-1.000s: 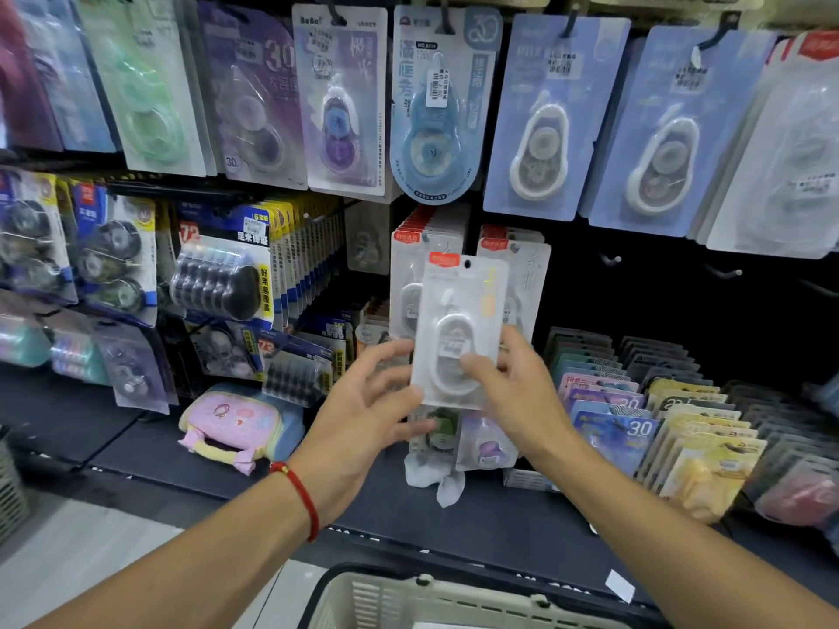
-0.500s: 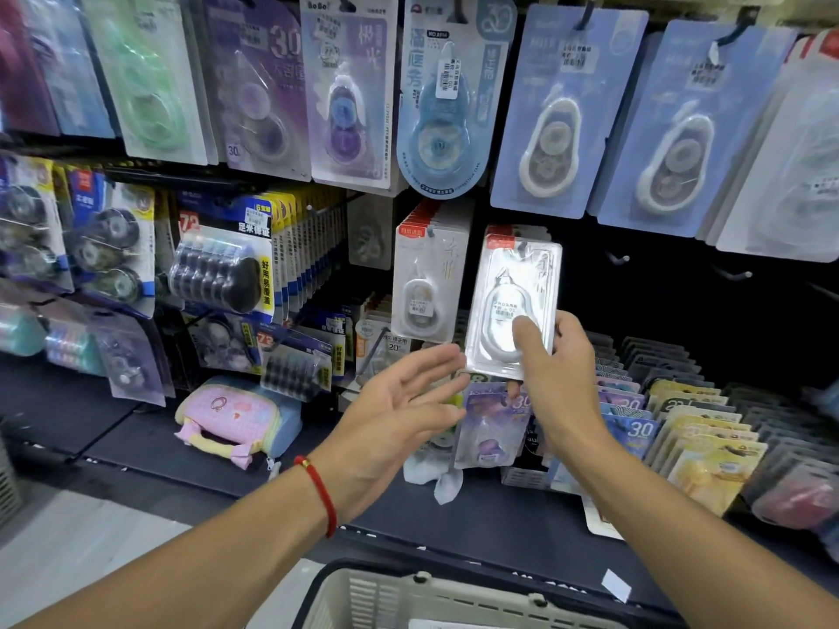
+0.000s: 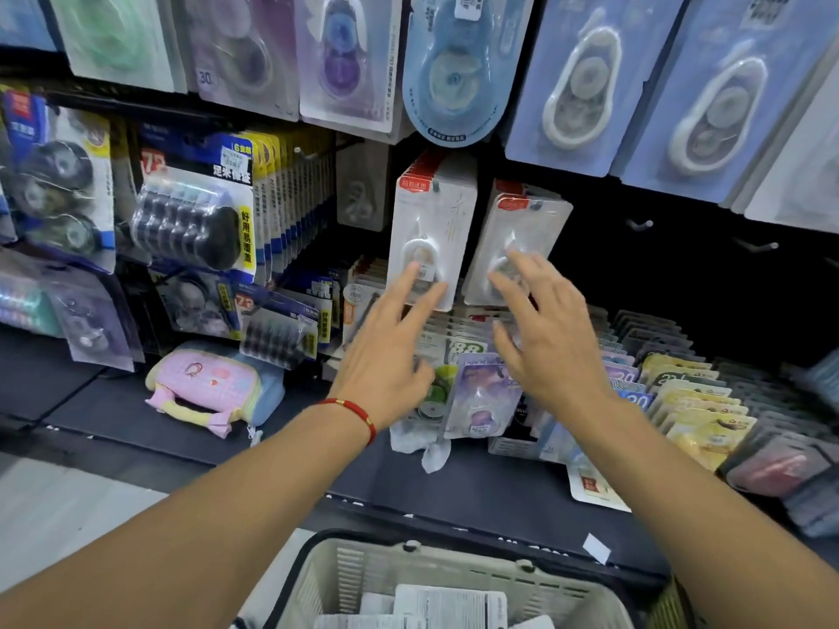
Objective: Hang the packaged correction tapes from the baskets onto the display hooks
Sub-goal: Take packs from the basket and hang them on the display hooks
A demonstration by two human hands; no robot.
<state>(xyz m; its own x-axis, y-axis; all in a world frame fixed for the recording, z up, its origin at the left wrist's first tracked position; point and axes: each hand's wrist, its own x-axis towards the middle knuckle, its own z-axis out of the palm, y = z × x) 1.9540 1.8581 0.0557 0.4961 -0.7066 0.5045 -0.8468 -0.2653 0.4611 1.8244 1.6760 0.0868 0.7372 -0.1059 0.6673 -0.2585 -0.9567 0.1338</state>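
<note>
Nothing is gripped: the fingers of the left hand (image 3: pixel 386 356) are spread and straight, with the tips touching or just at the lower edge of the left white pack (image 3: pixel 433 220), and the right hand (image 3: pixel 547 338) is likewise spread, its fingertips in front of the lower part of the right white pack (image 3: pixel 517 238); whether contact is made there cannot be told. Both packs hang side by side in the middle row of the display, below the large blue cards, the right one slightly tilted.

The step in hand is judged to be settling the newly hung pack. It is done well if both packs are steadied with flat fingers, pushed back along their hooks, and let go only once they hang straight. More packs lie at the bottom edge of view in the basket (image 3: pixel 318 578), from which the next is to be taken. Empty hooks (image 3: pixel 640 224) stand near the display's right edge.
</note>
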